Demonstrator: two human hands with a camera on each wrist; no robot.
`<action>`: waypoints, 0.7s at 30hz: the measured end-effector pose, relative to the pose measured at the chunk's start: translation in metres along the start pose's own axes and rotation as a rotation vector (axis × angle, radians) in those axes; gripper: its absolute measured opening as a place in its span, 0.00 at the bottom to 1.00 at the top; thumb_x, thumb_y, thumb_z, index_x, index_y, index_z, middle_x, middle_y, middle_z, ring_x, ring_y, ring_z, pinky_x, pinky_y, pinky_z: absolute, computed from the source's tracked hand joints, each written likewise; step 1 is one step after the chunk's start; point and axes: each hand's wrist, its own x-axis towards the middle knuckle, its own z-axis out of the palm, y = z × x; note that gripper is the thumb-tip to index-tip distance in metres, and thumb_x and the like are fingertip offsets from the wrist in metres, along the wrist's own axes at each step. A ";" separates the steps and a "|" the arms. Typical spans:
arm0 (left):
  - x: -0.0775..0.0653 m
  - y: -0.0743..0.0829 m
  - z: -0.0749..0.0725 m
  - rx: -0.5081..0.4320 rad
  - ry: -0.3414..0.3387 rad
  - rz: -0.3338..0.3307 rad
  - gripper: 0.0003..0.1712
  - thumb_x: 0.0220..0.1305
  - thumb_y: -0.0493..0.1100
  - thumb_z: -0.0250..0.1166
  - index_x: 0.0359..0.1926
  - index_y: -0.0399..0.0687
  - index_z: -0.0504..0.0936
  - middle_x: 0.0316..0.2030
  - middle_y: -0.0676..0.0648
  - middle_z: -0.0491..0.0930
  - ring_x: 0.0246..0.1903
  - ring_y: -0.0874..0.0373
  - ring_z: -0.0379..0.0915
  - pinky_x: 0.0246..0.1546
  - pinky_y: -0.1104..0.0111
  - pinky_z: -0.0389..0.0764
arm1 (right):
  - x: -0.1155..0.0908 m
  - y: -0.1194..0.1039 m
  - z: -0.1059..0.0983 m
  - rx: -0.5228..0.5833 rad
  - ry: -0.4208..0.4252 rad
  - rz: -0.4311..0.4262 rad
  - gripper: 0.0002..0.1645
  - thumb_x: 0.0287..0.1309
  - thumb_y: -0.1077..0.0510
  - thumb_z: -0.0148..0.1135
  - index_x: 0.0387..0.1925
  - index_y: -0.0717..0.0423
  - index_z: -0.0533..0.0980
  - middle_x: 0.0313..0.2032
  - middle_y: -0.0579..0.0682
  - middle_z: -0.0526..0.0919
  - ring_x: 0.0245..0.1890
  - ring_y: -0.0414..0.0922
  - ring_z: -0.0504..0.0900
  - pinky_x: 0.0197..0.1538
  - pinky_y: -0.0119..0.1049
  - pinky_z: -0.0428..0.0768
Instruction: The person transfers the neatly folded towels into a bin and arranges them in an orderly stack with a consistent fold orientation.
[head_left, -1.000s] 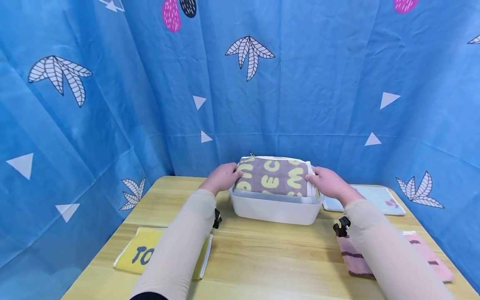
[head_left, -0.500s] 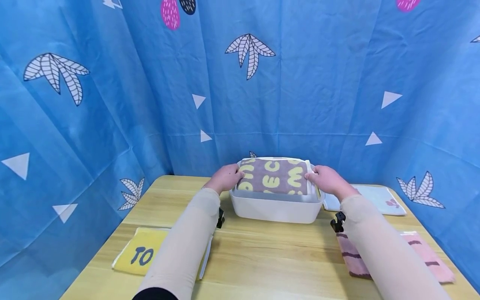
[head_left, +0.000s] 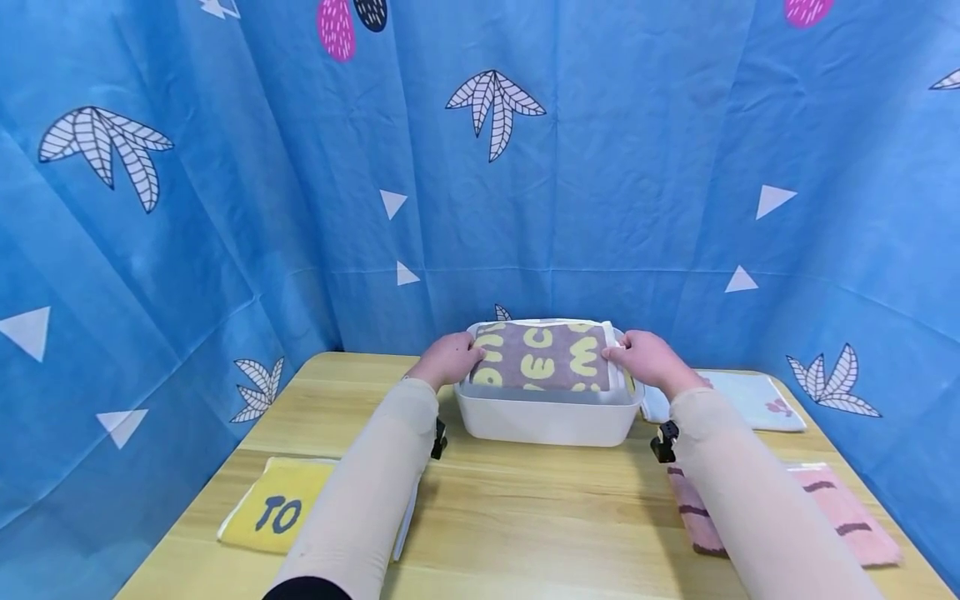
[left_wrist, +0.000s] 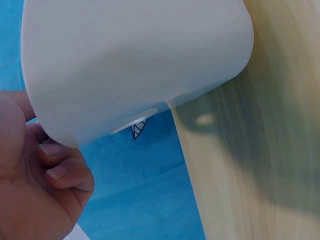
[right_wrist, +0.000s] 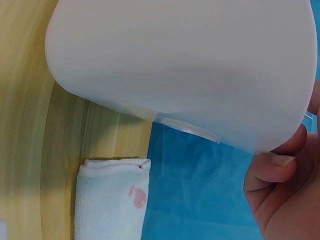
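A folded purple-grey towel [head_left: 540,358] with yellow letters and a white edge lies in the mouth of a white plastic basin [head_left: 547,422], near its far side. My left hand [head_left: 448,360] pinches the towel's left end, thumb on top. At the opposite end my right hand [head_left: 648,358] grips it the same way. Both hands reach over the basin's short sides. In the left wrist view, curled fingertips [left_wrist: 57,172] show right at the basin's rim; the right wrist view has similar fingertips [right_wrist: 283,160]. The towel is hidden behind the basin wall in both wrist views.
A folded yellow towel [head_left: 279,512] with dark letters lies front left, partly under my left arm. Front right is a pink striped towel [head_left: 840,508]; behind it, beside the basin, lies a pale towel [head_left: 750,400]. A blue curtain [head_left: 637,167] surrounds the wooden table [head_left: 517,517].
Both hands keep hold of the towel, and its far edge has sunk slightly in the basin. The right wrist has shifted a little inward. The head view has turned slightly.
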 end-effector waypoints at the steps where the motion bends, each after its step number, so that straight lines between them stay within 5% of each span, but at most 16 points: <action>1: 0.000 0.000 0.000 0.000 0.003 -0.003 0.17 0.78 0.54 0.53 0.43 0.46 0.77 0.36 0.45 0.77 0.38 0.50 0.74 0.40 0.58 0.75 | 0.000 0.000 0.000 -0.003 0.002 0.003 0.20 0.71 0.46 0.56 0.35 0.60 0.69 0.29 0.53 0.71 0.32 0.50 0.72 0.35 0.43 0.71; 13: -0.002 -0.002 0.000 -0.038 0.034 -0.004 0.18 0.74 0.55 0.59 0.34 0.46 0.75 0.29 0.46 0.74 0.32 0.52 0.72 0.33 0.61 0.72 | 0.004 0.001 0.002 -0.039 0.004 -0.020 0.25 0.72 0.47 0.56 0.20 0.52 0.63 0.17 0.45 0.59 0.19 0.45 0.62 0.30 0.42 0.68; 21: -0.003 -0.005 0.002 -0.062 0.027 -0.049 0.16 0.73 0.56 0.60 0.39 0.48 0.77 0.34 0.47 0.77 0.38 0.51 0.73 0.37 0.60 0.73 | 0.004 -0.001 0.005 -0.055 -0.003 0.019 0.19 0.72 0.46 0.56 0.31 0.55 0.70 0.25 0.50 0.69 0.27 0.48 0.71 0.33 0.42 0.70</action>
